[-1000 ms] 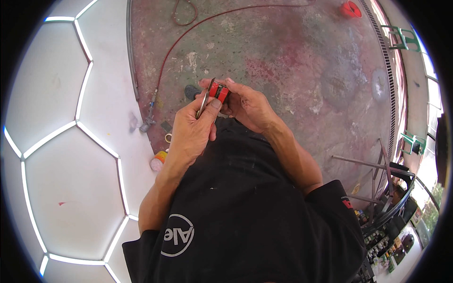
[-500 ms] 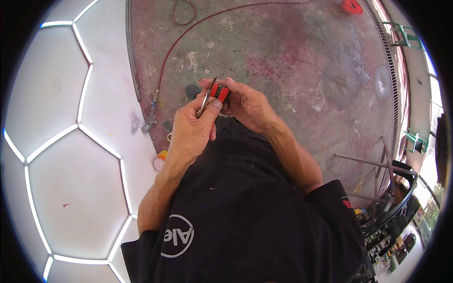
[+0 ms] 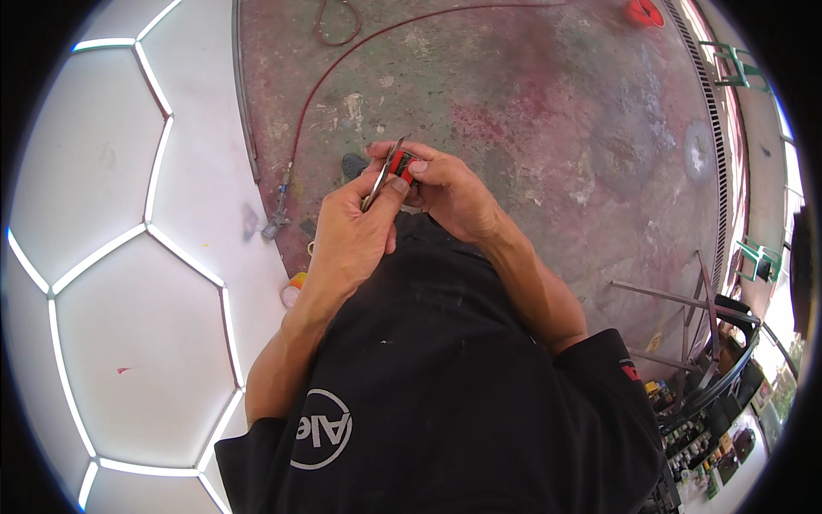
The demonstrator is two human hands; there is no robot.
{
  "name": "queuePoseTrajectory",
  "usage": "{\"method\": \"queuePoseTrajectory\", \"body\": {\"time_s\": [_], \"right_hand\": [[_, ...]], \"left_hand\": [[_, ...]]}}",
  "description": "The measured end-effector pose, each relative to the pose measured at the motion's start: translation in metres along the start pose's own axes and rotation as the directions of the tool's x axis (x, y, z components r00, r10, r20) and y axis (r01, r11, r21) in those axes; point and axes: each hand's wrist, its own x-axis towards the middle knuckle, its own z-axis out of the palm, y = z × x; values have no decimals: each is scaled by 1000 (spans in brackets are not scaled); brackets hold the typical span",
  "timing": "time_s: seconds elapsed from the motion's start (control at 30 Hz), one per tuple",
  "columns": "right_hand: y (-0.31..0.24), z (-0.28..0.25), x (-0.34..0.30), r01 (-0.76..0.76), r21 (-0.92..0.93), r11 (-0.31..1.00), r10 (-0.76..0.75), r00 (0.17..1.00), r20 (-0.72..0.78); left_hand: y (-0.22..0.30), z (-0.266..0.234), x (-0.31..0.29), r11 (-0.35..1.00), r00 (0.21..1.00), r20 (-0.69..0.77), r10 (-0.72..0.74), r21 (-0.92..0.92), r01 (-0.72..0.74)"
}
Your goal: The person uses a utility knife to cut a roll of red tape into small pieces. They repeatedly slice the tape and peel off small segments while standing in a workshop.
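Observation:
In front of my black shirt, both hands come together around a small red and black block [image 3: 405, 163]. My left hand [image 3: 354, 230] is closed, its thumb pressed on the block's near end. A slim silver tool [image 3: 379, 180] with a pointed tip lies along the block's left side, also in the left hand; its exact kind does not show. My right hand [image 3: 461, 195] curls around the block from the right, with the thumb on its upper right part. The fingers beneath the block are mostly hidden.
A white wall [image 3: 128, 317] with bright hexagonal light strips stands close on the left. A red hose [image 3: 311, 96] runs over the stained floor to a spray gun [image 3: 274, 224]. A red bucket [image 3: 642, 13] stands far right. Metal legs of a stand [image 3: 659, 293] are at right.
My right thumb has come down onto the red and black block. Block, tool and hands have shifted slightly to the right in the picture, along with the surroundings.

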Motion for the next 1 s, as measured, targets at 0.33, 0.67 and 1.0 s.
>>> {"method": "queuePoseTrajectory", "body": {"time_s": [0.33, 0.67, 1.0], "right_hand": [[3, 9, -2, 34, -64, 997, -40, 995, -92], [10, 10, 2, 31, -228, 973, -59, 992, -115], [18, 13, 5, 151, -335, 930, -170, 985, -27]], "left_hand": [[4, 2, -4, 998, 999, -36, -9, 67, 12], [3, -10, -11, 998, 999, -17, -48, 42, 48], [11, -17, -20, 981, 996, -43, -73, 179, 80]]}}
